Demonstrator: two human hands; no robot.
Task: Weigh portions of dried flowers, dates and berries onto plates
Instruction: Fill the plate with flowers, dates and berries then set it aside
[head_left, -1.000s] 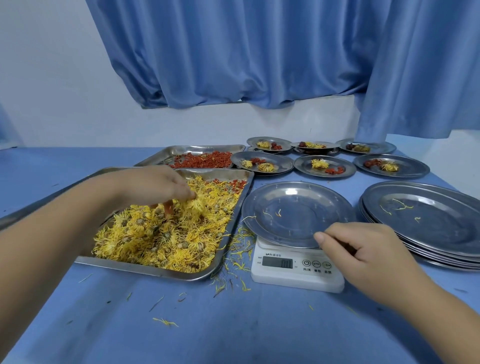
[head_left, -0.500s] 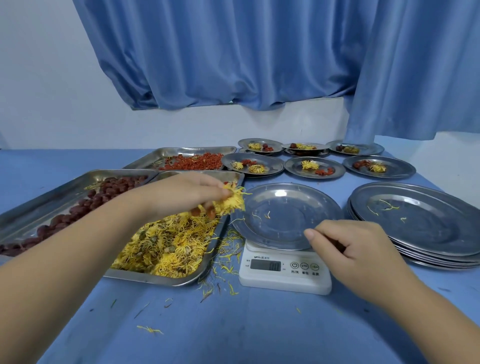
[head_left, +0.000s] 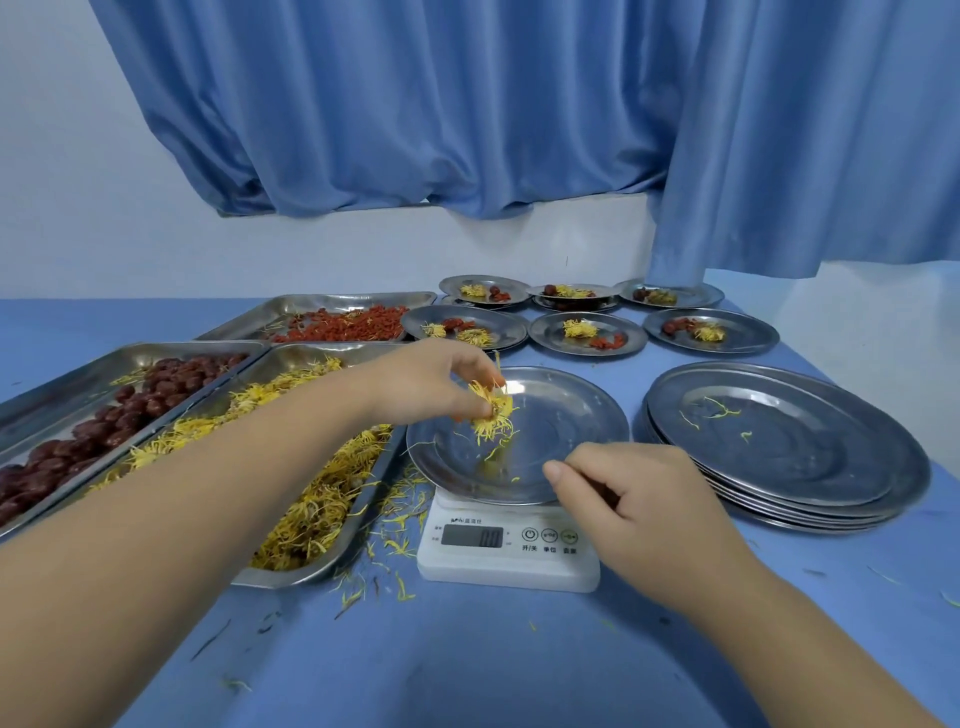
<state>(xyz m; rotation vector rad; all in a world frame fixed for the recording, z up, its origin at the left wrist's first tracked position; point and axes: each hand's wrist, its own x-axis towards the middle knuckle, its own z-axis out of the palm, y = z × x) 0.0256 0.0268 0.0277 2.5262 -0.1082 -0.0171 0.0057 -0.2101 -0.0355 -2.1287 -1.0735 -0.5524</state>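
Note:
A steel plate (head_left: 571, 415) rests on a white digital scale (head_left: 506, 551) at the centre. My left hand (head_left: 431, 379) hovers over the plate's left side, pinching a tuft of yellow dried flowers (head_left: 491, 415) with petals trailing down. At the plate's near rim my right hand (head_left: 639, 499) has thumb and fingers on the edge. To the left lie a tray of yellow flowers (head_left: 322, 499), a tray of dark red dates (head_left: 104, 415) and a tray of red berries (head_left: 343, 325).
A stack of empty steel plates (head_left: 779, 447) sits to the right of the scale. Several filled plates (head_left: 587, 332) line the back of the blue table. Loose petals (head_left: 384, 561) litter the cloth beside the scale. Blue curtains hang behind.
My left hand lifted a pinch of flowers out of the yellow tray and carried it right, over the plate on the scale. My right hand stayed at the plate's rim.

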